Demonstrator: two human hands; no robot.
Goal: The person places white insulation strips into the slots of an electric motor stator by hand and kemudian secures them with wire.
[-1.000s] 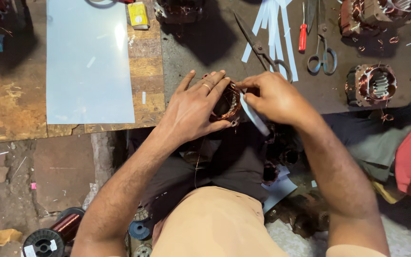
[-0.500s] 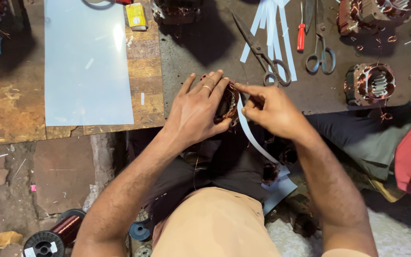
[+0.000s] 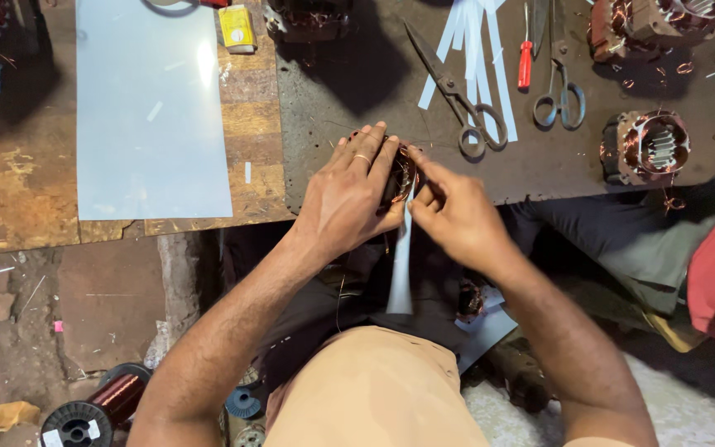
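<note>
Left hand (image 3: 349,194) cupping motor coil (image 3: 401,172) at the table (image 3: 357,124) edge, right hand (image 3: 457,217) pinching paper strip (image 3: 401,265) hanging below the coil.

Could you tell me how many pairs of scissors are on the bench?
2: a large dark pair just beyond the hands, and a smaller pair to its right beside the red screwdriver. Others may be hidden.
</note>
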